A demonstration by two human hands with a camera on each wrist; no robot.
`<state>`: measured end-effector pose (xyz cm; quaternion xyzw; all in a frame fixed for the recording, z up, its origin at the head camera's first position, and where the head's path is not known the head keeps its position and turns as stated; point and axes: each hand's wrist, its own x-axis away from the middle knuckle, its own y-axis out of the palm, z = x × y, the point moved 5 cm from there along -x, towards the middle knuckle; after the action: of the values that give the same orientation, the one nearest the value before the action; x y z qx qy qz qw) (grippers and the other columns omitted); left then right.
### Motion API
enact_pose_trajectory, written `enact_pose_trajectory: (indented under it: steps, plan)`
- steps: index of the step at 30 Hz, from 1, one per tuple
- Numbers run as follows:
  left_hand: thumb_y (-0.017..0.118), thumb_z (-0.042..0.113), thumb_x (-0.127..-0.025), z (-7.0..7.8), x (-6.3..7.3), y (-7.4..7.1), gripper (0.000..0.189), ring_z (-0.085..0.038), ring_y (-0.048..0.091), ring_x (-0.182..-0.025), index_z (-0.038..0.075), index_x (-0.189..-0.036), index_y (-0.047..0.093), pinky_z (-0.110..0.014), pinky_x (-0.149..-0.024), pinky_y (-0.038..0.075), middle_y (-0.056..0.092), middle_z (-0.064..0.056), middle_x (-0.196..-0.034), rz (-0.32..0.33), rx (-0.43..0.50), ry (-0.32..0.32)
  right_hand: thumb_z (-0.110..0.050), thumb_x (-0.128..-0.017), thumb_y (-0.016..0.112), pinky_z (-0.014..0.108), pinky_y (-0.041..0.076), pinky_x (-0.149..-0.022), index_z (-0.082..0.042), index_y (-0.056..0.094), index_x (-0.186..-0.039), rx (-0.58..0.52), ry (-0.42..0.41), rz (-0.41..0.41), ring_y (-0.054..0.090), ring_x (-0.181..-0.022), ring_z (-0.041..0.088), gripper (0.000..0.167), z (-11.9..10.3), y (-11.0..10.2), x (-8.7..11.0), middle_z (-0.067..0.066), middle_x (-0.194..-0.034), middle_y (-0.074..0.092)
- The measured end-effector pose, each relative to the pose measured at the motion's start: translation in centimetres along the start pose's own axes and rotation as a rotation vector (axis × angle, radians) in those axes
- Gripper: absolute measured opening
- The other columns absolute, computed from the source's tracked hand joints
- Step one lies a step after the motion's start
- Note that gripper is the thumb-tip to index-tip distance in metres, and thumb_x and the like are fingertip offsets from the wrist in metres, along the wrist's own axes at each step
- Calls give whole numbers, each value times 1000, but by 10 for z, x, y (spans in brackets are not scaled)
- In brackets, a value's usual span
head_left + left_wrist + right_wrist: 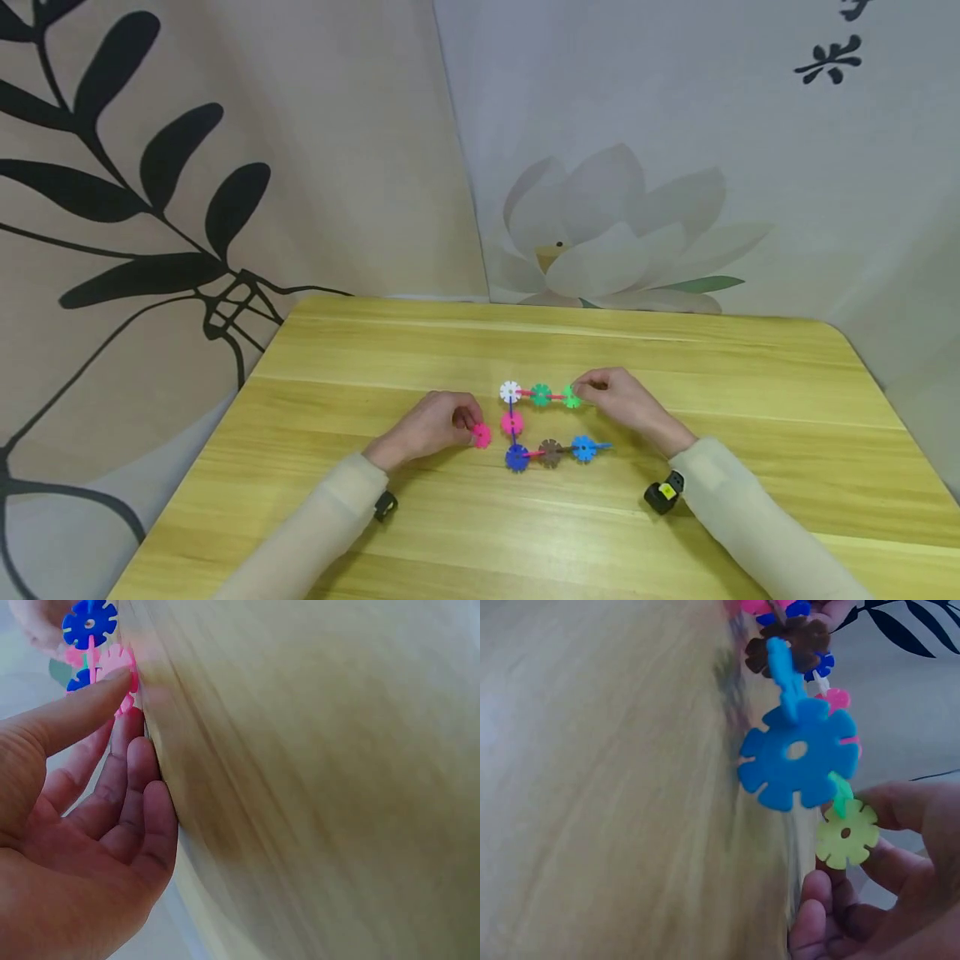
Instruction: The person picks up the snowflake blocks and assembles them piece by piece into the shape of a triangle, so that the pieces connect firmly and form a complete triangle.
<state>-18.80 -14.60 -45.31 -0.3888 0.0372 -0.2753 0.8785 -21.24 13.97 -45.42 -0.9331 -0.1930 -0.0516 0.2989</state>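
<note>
My left hand [438,421] pinches a pink notched snowflake disc [482,435] between thumb and fingers, just left of a chain of linked discs. The thumb covers part of that disc in the left wrist view. At the chain's upper right end, my right hand [618,396] pinches a light green disc [847,836]. From there the chain runs left through a green disc [541,395] to a white disc [511,392]. It goes down through another pink disc [512,423] to a dark blue disc [517,457], then right through a brown disc [551,453] to a light blue disc [584,449].
The chain lies on a wooden table [555,550] with a pale wall [360,150] behind it. More discs stand on edge as links between the flat ones. A black wrist camera [663,493] hangs by the right sleeve [742,500].
</note>
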Motion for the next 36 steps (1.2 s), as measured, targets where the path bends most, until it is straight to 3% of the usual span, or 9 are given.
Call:
enact_pose_trajectory:
  steps: [5,11,22,28,36]
  plan:
    - [79,-2,-87,0,0,1,18,-12,62,-81,12,-96,72,-26,-74,55,67,4,-86,4,91,-4,-30,-108,56,55,49,-101,-2,71,-125,41,12,-17,59,-125,38,36,3,1,-2,17,-132,67]
    - [75,0,-90,0,1,-2,14,-16,64,-86,11,-99,73,-33,-80,55,69,0,-91,25,198,-14,-33,-108,54,57,47,-104,-4,72,-126,73,8,-6,58,-128,40,38,5,-4,2,17,-133,67]
    - [74,11,-95,7,-4,-1,13,-19,68,-95,9,-108,75,-37,-88,56,73,-2,-102,113,412,-74,-35,-109,53,55,51,-99,-4,69,-130,56,-56,136,62,-120,35,41,2,-26,29,15,-129,69]
    - [75,11,-94,17,-7,6,16,-19,68,-99,8,-110,75,-37,-90,56,73,-2,-107,157,479,-89,-32,-109,55,45,55,-88,-4,72,-125,56,-87,175,66,-109,28,36,3,-27,40,11,-121,73]
    - [74,7,-94,35,-17,15,17,-20,69,-101,4,-111,75,-35,-92,56,74,-6,-111,204,547,-55,-30,-108,57,40,53,-83,-4,71,-125,35,-70,166,65,-104,26,35,8,-27,47,11,-119,73]
